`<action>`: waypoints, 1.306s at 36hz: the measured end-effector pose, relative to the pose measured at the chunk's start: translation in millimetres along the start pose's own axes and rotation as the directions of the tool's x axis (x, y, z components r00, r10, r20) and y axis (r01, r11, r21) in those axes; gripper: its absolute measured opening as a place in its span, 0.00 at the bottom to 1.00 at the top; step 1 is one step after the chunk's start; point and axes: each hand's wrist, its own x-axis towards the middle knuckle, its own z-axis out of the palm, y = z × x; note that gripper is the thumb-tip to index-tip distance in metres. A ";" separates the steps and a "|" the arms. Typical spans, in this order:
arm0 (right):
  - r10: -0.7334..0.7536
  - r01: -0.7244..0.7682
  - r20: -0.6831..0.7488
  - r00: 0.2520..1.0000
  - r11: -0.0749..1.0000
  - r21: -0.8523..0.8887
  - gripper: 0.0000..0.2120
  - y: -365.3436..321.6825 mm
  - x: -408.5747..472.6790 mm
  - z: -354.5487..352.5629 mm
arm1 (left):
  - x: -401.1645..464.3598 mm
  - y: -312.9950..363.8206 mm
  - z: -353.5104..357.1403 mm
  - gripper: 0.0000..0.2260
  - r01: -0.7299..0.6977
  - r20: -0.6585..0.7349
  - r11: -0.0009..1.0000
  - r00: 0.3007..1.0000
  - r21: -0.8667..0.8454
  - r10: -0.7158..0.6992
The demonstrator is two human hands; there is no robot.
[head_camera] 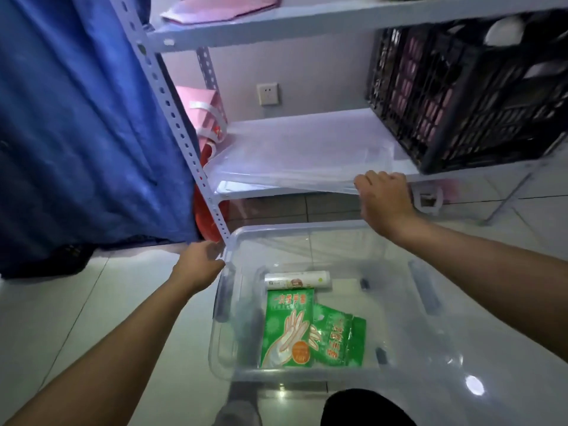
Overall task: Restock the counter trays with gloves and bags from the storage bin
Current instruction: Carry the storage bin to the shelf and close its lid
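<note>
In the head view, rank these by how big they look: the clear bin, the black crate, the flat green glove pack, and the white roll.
Largest to smallest:
1. clear bin
2. black crate, partly cut off
3. flat green glove pack
4. white roll

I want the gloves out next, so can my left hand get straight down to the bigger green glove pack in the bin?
Probably yes. The storage bin is open on top, nothing covers the bigger green glove pack, and the left hand is at the bin's near corner.
</note>
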 end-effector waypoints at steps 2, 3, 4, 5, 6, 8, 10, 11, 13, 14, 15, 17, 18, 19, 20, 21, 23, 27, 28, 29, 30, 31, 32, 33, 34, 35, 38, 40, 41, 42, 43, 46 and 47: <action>-0.061 0.060 -0.044 0.997 0.998 -0.012 0.14 8.0 -1.2 -27.8 | -3.0 24.6 -15.2 0.09 -0.057 -0.015 0.998 0.998 -0.001 0.057; -0.076 0.075 -0.063 0.995 0.997 -0.018 0.14 11.2 -0.2 -41.8 | -4.6 37.5 -22.7 0.09 -0.075 -0.034 0.997 0.997 -0.014 0.074; -0.084 0.082 -0.079 0.993 0.996 -0.027 0.15 14.7 1.3 -55.2 | -7.0 50.7 -29.5 0.10 -0.078 -0.048 0.996 0.996 -0.031 0.077; -0.089 0.086 -0.099 0.991 0.996 -0.035 0.15 18.5 3.2 -68.0 | -9.6 62.6 -35.0 0.11 -0.073 -0.052 0.996 0.996 -0.051 0.071; -0.091 0.087 -0.124 0.988 0.995 -0.039 0.15 22.8 5.4 -81.3 | -13.0 73.6 -39.3 0.13 -0.066 -0.049 0.996 0.997 -0.065 0.063; -0.093 0.089 -0.178 0.980 0.996 -0.030 0.15 33.4 10.0 -109.6 | -18.4 90.7 -41.2 0.19 -0.057 -0.034 0.992 0.998 -0.116 0.053; -0.096 0.102 -0.236 0.967 0.995 0.012 0.15 44.8 15.1 -140.3 | -22.0 99.7 -40.9 0.20 -0.022 -0.032 0.965 0.999 -0.261 0.014; -0.101 0.115 -0.258 0.961 0.993 0.040 0.15 52.0 16.5 -155.1 | -21.4 101.8 -41.5 0.20 0.005 -0.038 0.936 0.999 -0.353 -0.020; -0.105 0.140 -0.294 0.950 0.985 0.101 0.15 68.3 17.5 -183.4 | -15.2 104.1 -44.6 0.19 0.054 -0.045 0.850 0.995 -0.525 -0.091; -0.110 0.155 -0.309 0.945 0.980 0.125 0.16 76.4 17.8 -196.8 | -11.5 104.2 -49.0 0.20 0.075 -0.046 0.812 0.991 -0.578 -0.124; -0.116 0.170 -0.316 0.942 0.974 0.149 0.16 84.6 17.6 -209.1 | -7.5 104.5 -53.1 0.20 0.088 -0.058 0.788 0.986 -0.609 -0.154; -0.123 0.201 -0.321 0.939 0.954 0.222 0.17 102.1 15.4 -231.1 | -0.3 107.4 -64.6 0.24 0.088 -0.088 0.749 0.977 -0.657 -0.192; -0.119 0.213 -0.325 0.938 0.939 0.272 0.17 111.4 13.9 -241.2 | 1.3 111.6 -70.7 0.24 0.081 -0.109 0.717 0.970 -0.692 -0.215; -0.104 0.215 -0.325 0.940 0.921 0.326 0.17 121.6 12.1 -250.5 | 0.6 117.6 -76.6 0.22 0.067 -0.135 0.685 0.962 -0.725 -0.238; -0.078 0.206 -0.324 0.943 0.901 0.382 0.17 131.9 9.7 -259.2 | -0.4 123.1 -84.1 0.18 0.044 -0.176 0.666 0.949 -0.745 -0.260; -0.039 0.186 -0.322 0.946 0.878 0.441 0.17 141.8 7.9 -267.2 | -1.4 126.9 -91.3 0.15 -0.008 -0.235 0.659 0.938 -0.752 -0.257; 0.063 0.125 -0.308 0.949 0.825 0.552 0.16 162.1 4.4 -278.4 | -7.7 130.5 -100.9 0.06 -0.124 -0.317 0.648 0.930 -0.751 -0.189; 0.250 -0.012 -0.233 0.940 0.706 0.708 0.17 191.2 2.0 -271.0 | -22.2 128.4 -107.0 0.08 -0.237 -0.345 0.616 0.937 -0.752 -0.061; 0.281 -0.045 -0.207 0.937 0.685 0.727 0.17 194.5 0.1 -261.4 | -24.5 126.6 -107.3 0.08 -0.225 -0.321 0.630 0.946 -0.743 -0.041; 0.317 -0.090 -0.174 0.932 0.671 0.736 0.18 195.5 -2.1 -249.4 | -26.7 123.4 -106.0 0.09 -0.205 -0.286 0.649 0.958 -0.733 -0.021; 0.347 -0.139 -0.137 0.928 0.661 0.738 0.19 193.9 -5.7 -235.4 | -29.1 118.0 -104.4 0.12 -0.169 -0.250 0.691 0.968 -0.703 -0.018; 0.368 -0.182 -0.096 0.925 0.649 0.739 0.20 190.5 -9.5 -220.2 | -33.1 112.5 -101.9 0.14 -0.134 -0.220 0.739 0.975 -0.660 -0.019; 0.382 -0.219 -0.051 0.923 0.630 0.745 0.19 185.6 -14.2 -203.7 | -37.9 104.9 -98.1 0.14 -0.097 -0.187 0.790 0.982 -0.606 -0.023; 0.395 -0.260 -0.002 0.919 0.607 0.751 0.19 179.6 -19.3 -187.1 | -42.8 95.9 -92.7 0.13 -0.056 -0.151 0.827 0.988 -0.559 -0.035; 0.409 -0.302 0.045 0.912 0.591 0.748 0.18 173.0 -24.5 -170.3 | -47.4 86.7 -87.1 0.11 -0.008 -0.110 0.852 0.992 -0.523 -0.058; 0.426 -0.346 0.086 0.900 0.583 0.735 0.18 166.9 -29.6 -153.5 | -51.2 77.8 -81.0 0.09 0.039 -0.062 0.864 0.995 -0.502 -0.081; 0.482 -0.464 0.190 0.855 0.551 0.693 0.17 151.3 -43.0 -108.5 | -56.6 53.8 -64.8 0.08 0.167 0.103 0.910 0.985 -0.379 -0.138; 0.521 -0.541 0.273 0.808 0.477 0.693 0.16 145.8 -44.9 -85.8 | -54.2 43.2 -59.5 0.08 0.226 0.184 0.934 0.966 -0.276 -0.180; 0.535 -0.574 0.315 0.784 0.432 0.696 0.16 144.7 -43.1 -77.7 | -51.5 40.2 -58.0 0.08 0.251 0.217 0.939 0.955 -0.235 -0.201; 0.537 -0.595 0.350 0.767 0.394 0.700 0.16 143.6 -40.4 -71.4 | -48.1 38.3 -57.4 0.08 0.278 0.250 0.940 0.942 -0.200 -0.225; 0.529 -0.605 0.378 0.760 0.362 0.709 0.17 142.8 -37.3 -65.6 | -44.5 36.7 -56.4 0.08 0.303 0.282 0.937 0.927 -0.172 -0.248; 0.444 -0.597 0.436 0.783 0.339 0.727 0.24 134.5 -33.9 -50.7 | -33.8 30.0 -46.0 0.06 0.363 0.340 0.922 0.891 -0.138 -0.300; 0.412 -0.599 0.457 0.788 0.339 0.726 0.26 129.9 -36.4 -44.6 | -30.7 26.5 -39.1 0.05 0.370 0.339 0.920 0.888 -0.128 -0.310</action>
